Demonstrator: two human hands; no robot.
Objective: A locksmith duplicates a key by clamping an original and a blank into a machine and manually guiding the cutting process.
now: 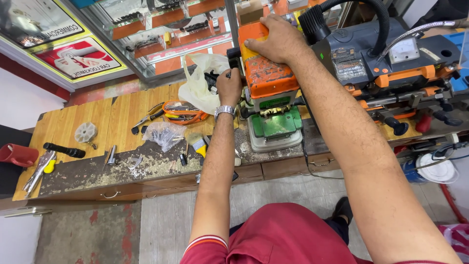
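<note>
Wooden counter [122, 122] ran across the view below glass display cases, its front edge strewn with metal filings and small tools. An orange-topped key-cutting machine [267, 78] with a green base stood near the middle of the counter, its long axis running from the front edge back toward the display cases. A second, larger grey and orange machine [391, 63] stood just beside it toward the right end.

The right hand [276, 39] lay flat on the top of the orange housing at its far end, fingers spread and curled over the edge, pressing down rather than gripping. The left hand [229, 87], wearing a metal wristwatch [224, 110], was closed around a dark knob or handle [233, 58] on the machine's left side; the exact part held could not be made out. Both hands were therefore in contact with the machine, the left lower and nearer the person, the right reaching further back.

Left of the machine lay a white plastic bag [200, 83], an orange-handled tool [181, 112], a clear plastic bag [163, 133] and a small brush [199, 145]. Toward the left end were a black torch [63, 150], locking pliers [39, 168], a red cup [18, 155] and 1 white disc [86, 132].
</note>
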